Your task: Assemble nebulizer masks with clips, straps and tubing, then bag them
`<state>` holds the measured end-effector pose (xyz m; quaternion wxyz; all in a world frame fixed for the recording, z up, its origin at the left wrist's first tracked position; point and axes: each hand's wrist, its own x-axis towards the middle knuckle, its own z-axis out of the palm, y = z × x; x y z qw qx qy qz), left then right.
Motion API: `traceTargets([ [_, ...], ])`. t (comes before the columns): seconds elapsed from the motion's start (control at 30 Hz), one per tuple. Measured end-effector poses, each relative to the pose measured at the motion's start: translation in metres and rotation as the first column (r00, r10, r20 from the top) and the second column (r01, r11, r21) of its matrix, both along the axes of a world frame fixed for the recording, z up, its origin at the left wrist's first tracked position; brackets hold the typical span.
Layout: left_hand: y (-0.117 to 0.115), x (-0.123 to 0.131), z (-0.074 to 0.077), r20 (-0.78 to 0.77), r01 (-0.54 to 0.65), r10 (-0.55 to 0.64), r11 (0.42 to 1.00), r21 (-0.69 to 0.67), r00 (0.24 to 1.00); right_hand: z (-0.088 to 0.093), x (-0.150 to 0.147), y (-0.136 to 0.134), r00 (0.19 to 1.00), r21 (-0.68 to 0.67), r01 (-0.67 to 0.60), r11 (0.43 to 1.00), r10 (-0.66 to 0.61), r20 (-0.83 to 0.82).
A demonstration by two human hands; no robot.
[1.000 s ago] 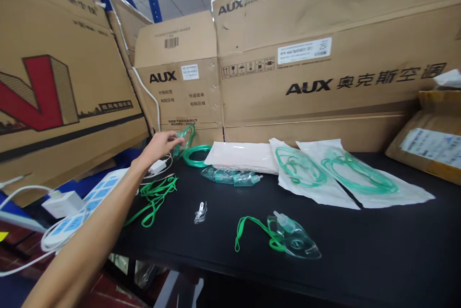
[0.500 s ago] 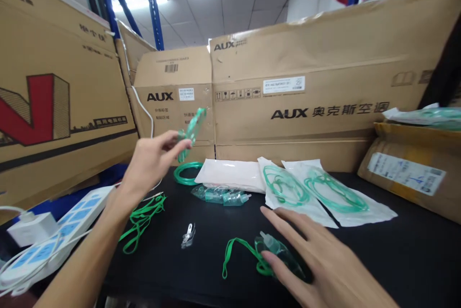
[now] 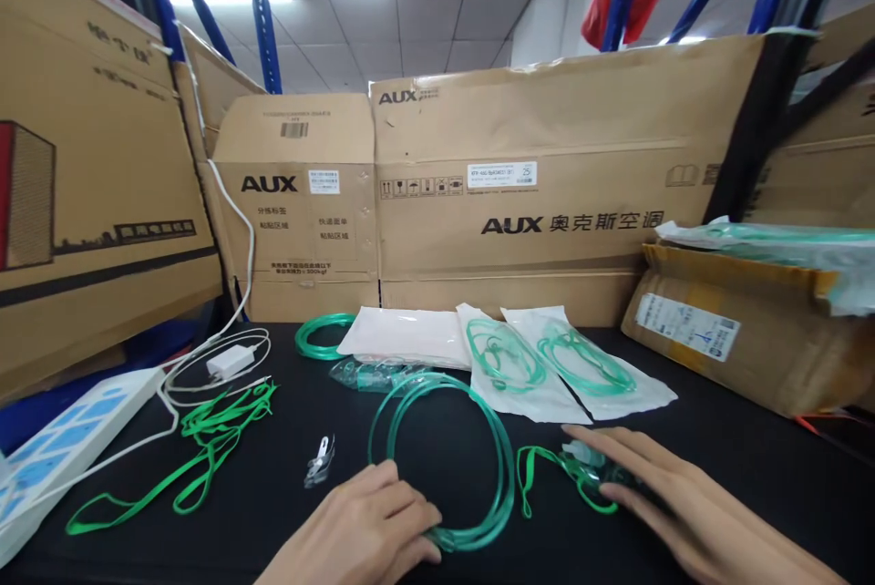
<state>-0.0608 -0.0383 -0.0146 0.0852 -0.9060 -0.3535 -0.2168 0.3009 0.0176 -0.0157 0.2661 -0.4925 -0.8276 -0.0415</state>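
Note:
A coil of green clear tubing lies flat or nearly flat over the black table at front centre. My left hand has its fingers closed on the coil's lower left edge. To the right, my right hand reaches over a small clear green oxygen mask, with thumb and fingers on either side of it. Much of the mask is hidden under the palm. Its green elastic strap trails out to the left. Left of the coil sits a small clear and white clip-like piece.
Behind stand a second tubing coil, a clear green piece, a white packet and bagged tubing. Green straps, a white charger and a power strip are left. A carton stands right.
My left hand has brought the tubing coil down and rightward from the raised position to the table front. The mask has shifted right with my right hand. The view has turned slightly right.

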Motion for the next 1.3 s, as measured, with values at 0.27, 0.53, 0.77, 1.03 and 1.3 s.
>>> traceTargets([
  [0.27,-0.009,-0.018,0.002,0.042,0.011,-0.007,0.995,-0.099,0.999,0.025,-0.037,-0.012,0.99,0.066,-0.143,0.987,0.142,0.021],
  [0.53,-0.016,-0.026,-0.001,0.011,0.076,-0.076,0.997,-0.005,0.997,0.046,-0.11,0.006,0.883,-0.055,-0.46,0.886,0.463,0.075],
  [0.77,-0.02,-0.03,0.001,0.193,0.037,-0.004,0.985,-0.171,0.981,0.045,-0.116,-0.015,0.867,-0.207,-0.484,0.85,0.498,0.017],
  [1.03,-0.002,-0.007,0.009,0.419,0.1,0.131,0.868,-0.486,0.898,0.025,-0.134,-0.038,0.859,-0.329,-0.506,0.797,0.499,-0.112],
  [1.3,-0.011,-0.051,0.016,0.389,-0.06,0.241,0.904,-0.423,0.889,0.022,-0.123,-0.041,0.889,-0.243,-0.456,0.856,0.427,-0.164],
])
